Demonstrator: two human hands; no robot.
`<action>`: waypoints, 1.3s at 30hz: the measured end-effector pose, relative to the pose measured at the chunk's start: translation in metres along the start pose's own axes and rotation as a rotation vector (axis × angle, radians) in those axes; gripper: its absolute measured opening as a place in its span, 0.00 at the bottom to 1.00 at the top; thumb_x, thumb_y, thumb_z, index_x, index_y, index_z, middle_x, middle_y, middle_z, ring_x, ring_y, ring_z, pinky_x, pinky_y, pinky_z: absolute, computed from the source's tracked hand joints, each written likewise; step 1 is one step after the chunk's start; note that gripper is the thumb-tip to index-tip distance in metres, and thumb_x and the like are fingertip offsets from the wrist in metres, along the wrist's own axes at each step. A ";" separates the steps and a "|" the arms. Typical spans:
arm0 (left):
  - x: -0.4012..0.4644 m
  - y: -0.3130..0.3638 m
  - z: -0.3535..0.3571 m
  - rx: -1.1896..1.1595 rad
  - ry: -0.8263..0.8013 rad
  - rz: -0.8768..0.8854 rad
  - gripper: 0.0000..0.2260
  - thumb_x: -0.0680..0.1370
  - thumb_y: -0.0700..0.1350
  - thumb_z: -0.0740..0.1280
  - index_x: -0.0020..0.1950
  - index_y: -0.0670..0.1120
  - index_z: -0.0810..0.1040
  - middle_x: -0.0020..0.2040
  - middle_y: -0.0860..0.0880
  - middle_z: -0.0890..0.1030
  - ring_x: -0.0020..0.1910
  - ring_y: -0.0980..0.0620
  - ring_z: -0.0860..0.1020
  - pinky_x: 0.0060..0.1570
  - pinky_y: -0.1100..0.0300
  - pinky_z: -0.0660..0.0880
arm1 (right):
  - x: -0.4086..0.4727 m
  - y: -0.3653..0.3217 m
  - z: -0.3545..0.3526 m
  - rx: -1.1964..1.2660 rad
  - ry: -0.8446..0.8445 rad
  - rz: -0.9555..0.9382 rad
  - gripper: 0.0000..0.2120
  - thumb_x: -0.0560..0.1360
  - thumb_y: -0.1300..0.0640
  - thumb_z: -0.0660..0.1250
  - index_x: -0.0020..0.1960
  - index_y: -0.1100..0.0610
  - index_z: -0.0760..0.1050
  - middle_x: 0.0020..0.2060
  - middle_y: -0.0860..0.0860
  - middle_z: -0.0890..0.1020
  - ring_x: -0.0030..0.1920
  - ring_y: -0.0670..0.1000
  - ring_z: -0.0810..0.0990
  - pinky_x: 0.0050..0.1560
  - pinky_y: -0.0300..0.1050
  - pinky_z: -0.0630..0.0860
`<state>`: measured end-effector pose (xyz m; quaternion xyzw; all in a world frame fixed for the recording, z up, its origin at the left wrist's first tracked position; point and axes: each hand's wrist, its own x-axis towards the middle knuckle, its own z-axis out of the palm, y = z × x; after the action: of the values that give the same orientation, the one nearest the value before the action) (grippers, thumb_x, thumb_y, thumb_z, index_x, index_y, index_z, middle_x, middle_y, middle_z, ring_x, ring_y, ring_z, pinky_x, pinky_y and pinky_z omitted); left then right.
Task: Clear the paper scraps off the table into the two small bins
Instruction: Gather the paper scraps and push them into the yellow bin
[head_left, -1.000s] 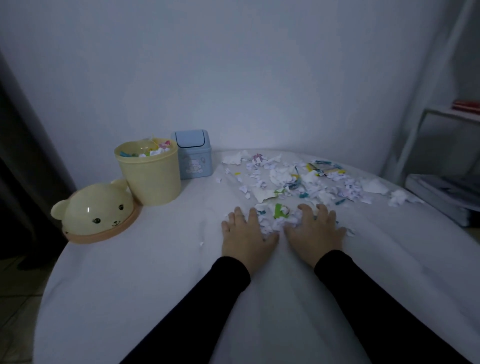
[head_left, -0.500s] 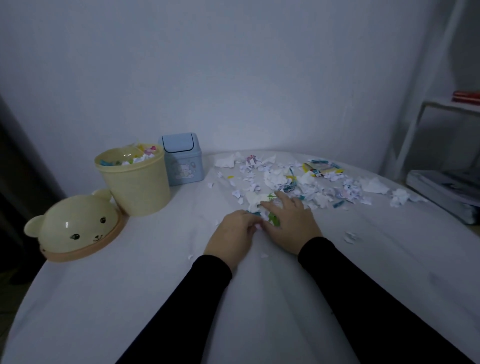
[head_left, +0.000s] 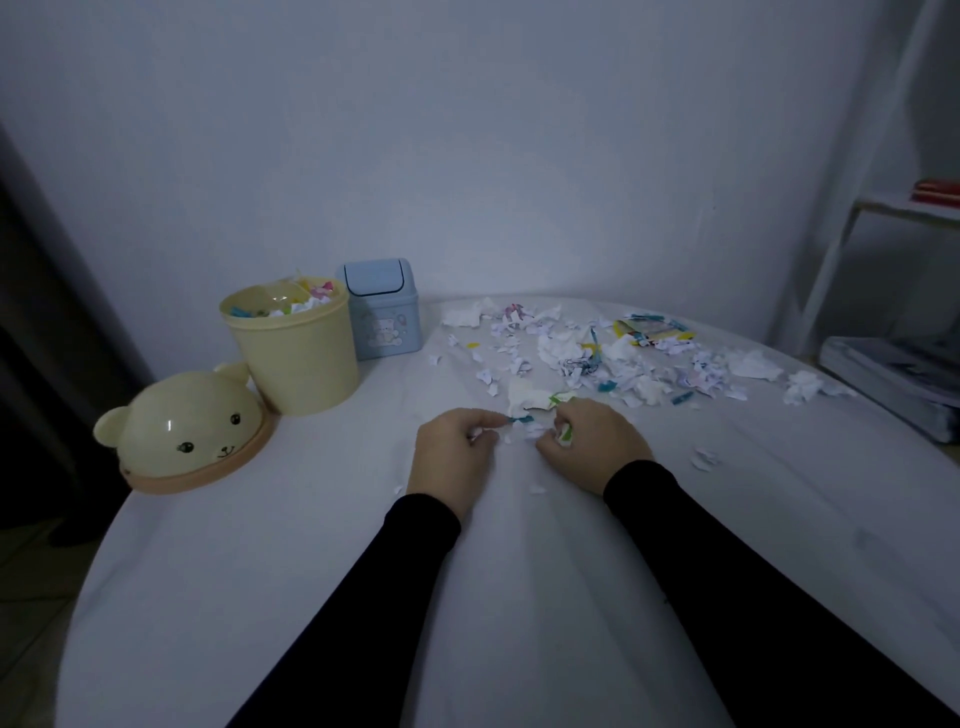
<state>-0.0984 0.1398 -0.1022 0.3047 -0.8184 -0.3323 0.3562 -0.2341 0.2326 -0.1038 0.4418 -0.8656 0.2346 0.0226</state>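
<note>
Torn paper scraps (head_left: 597, 353), white and coloured, lie spread over the far half of the white table (head_left: 291, 582). My left hand (head_left: 454, 452) and my right hand (head_left: 592, 447) rest close together at the near edge of the pile, fingers curled around a small clump of scraps (head_left: 524, 426). An open yellow bin (head_left: 293, 353) at the far left is filled with scraps near its rim. Behind it, to the right, stands a small blue bin (head_left: 382, 317) with its swing lid closed.
The yellow bin's bear-shaped lid (head_left: 187, 431) lies on the table by the left edge. A white shelf frame (head_left: 852, 197) and a stack of books (head_left: 893, 379) stand to the right. A wall runs behind the table.
Both hands went from flat and spread over the scraps to curled, pulling a clump toward me. The view shifted slightly right.
</note>
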 end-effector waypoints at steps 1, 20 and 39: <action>0.000 -0.001 -0.002 -0.044 0.017 -0.037 0.09 0.74 0.35 0.68 0.51 0.44 0.85 0.39 0.49 0.80 0.37 0.56 0.73 0.39 0.73 0.65 | -0.001 -0.001 -0.001 0.020 0.018 0.008 0.12 0.73 0.49 0.63 0.35 0.53 0.65 0.39 0.51 0.72 0.47 0.55 0.74 0.42 0.42 0.63; 0.002 -0.008 -0.010 -0.869 0.098 -0.438 0.09 0.75 0.34 0.68 0.51 0.45 0.81 0.48 0.40 0.80 0.42 0.48 0.76 0.47 0.56 0.74 | -0.002 -0.005 -0.001 0.974 0.368 0.127 0.11 0.68 0.58 0.62 0.28 0.54 0.69 0.21 0.45 0.69 0.25 0.47 0.65 0.30 0.39 0.62; 0.042 -0.005 -0.069 -0.740 0.163 -0.293 0.10 0.75 0.35 0.69 0.54 0.45 0.80 0.47 0.47 0.80 0.41 0.55 0.76 0.41 0.67 0.73 | 0.075 -0.138 -0.019 1.428 0.076 0.224 0.16 0.72 0.58 0.60 0.26 0.54 0.62 0.18 0.46 0.62 0.19 0.47 0.59 0.25 0.36 0.56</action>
<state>-0.0664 0.0830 -0.0535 0.2945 -0.5607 -0.6264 0.4544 -0.1759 0.1154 -0.0154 0.2487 -0.5398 0.7591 -0.2656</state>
